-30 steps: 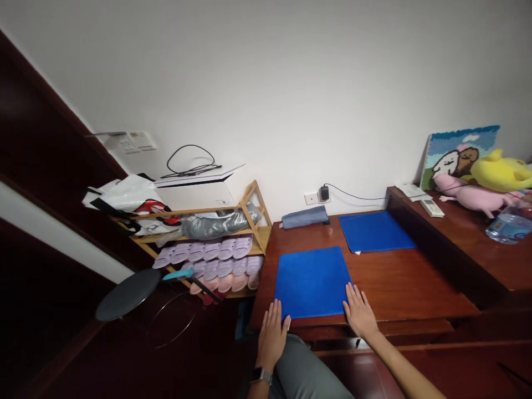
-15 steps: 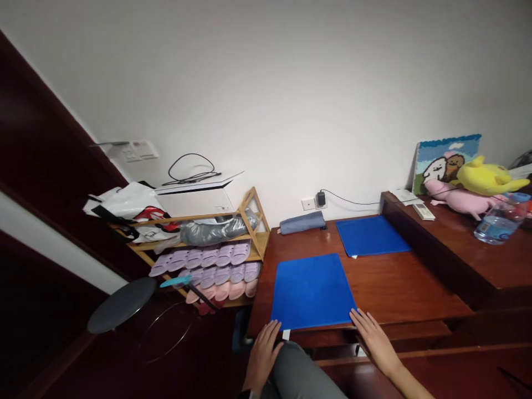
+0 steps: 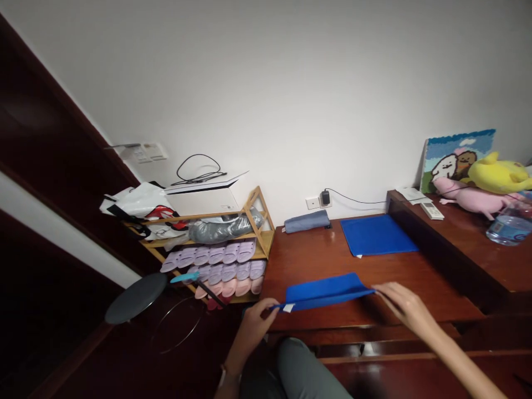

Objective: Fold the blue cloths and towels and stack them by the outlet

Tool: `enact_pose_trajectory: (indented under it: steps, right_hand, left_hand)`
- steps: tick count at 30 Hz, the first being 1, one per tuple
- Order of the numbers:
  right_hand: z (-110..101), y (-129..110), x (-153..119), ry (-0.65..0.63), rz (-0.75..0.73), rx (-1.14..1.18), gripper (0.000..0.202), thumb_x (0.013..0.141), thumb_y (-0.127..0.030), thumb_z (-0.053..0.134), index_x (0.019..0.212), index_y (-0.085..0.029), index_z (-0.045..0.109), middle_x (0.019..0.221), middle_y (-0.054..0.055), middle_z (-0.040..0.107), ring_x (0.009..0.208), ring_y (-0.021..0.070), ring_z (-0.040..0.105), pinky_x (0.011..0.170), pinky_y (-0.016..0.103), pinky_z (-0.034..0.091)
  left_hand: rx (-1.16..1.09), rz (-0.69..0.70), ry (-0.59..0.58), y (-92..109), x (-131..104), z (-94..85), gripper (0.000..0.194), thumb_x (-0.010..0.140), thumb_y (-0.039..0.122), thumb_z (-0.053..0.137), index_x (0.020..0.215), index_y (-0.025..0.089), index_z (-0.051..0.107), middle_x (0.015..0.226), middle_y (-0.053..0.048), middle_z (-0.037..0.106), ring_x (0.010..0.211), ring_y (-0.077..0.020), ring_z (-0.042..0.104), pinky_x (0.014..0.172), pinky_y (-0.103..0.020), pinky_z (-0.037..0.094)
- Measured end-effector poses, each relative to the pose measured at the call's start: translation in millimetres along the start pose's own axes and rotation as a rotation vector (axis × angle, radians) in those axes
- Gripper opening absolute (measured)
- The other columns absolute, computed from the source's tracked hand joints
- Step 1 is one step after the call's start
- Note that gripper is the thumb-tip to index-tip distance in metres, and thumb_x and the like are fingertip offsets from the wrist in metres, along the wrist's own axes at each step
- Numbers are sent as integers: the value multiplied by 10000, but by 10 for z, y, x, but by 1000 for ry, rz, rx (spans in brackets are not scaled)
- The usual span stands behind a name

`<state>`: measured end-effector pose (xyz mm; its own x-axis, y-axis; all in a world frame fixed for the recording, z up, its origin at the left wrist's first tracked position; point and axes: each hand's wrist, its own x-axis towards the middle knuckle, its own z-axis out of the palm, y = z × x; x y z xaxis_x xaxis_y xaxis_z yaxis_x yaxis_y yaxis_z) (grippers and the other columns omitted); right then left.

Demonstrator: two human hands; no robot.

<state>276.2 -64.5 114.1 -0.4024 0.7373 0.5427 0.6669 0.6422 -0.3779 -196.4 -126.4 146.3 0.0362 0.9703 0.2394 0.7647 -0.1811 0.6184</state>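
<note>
A blue cloth (image 3: pixel 322 291) with a small white tag is raised along its near edge above the brown desk. My left hand (image 3: pixel 257 321) pinches its near left corner between thumb and fingers. At the near right corner, my right hand (image 3: pixel 401 302) is closed on the edge. The cloth's far part looks folded or foreshortened behind the lifted edge. Farther back, a second blue cloth (image 3: pixel 378 235) lies flat on the desk (image 3: pixel 307 255), apart from both hands.
Along the wall lies a rolled grey-blue cloth (image 3: pixel 307 221), below a plugged-in adapter (image 3: pixel 325 197). A slipper rack (image 3: pixel 264 244) and a round stool (image 3: pixel 137 299) stand at left. The raised right ledge holds a remote (image 3: pixel 432 210), plush toys (image 3: pixel 474 195) and a water bottle (image 3: pixel 509 226).
Both hands lay flat at the near corners of the cloth; now they grip those corners and have lifted the near edge up and away from me. The view has shifted slightly left.
</note>
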Motion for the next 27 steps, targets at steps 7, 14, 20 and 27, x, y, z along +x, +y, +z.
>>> enact_pose_trajectory:
  steps: [7,14,20,27]
  right_hand:
    - [-1324,80,350,20,-105,-7,354,1057,-407,512,1323,-323,730,1170,88,780,1029,222,754,869,319,620]
    - [-2010,163,264,18,-15,-22,313,1031,-446,592,1286,-347,745,1187,77,784,1026,246,756,861,330,626]
    - [-1785,1119,799,-60,103,-14,473,1044,-602,485,1077,-233,779,1004,81,820,768,190,767,720,282,620]
    - [-1861,2197,1937,149,189,-204,418,1053,-486,464,1032,-192,761,940,75,807,816,201,746,798,319,583]
  left_hand:
    - [-107,101,-141,992,436,-772,200,895,428,672,945,280,798,966,-16,822,913,-218,759,823,-308,612]
    - [-126,148,-321,1408,899,-764,261,877,513,714,935,273,800,930,-25,814,834,-211,738,781,-305,606]
    - [-271,181,-488,1397,2062,133,351,856,514,734,976,187,778,959,-73,821,897,-239,760,835,-339,595]
    - [-224,279,-120,1695,3539,739,241,864,355,692,976,152,758,873,-63,802,832,-227,749,810,-335,580]
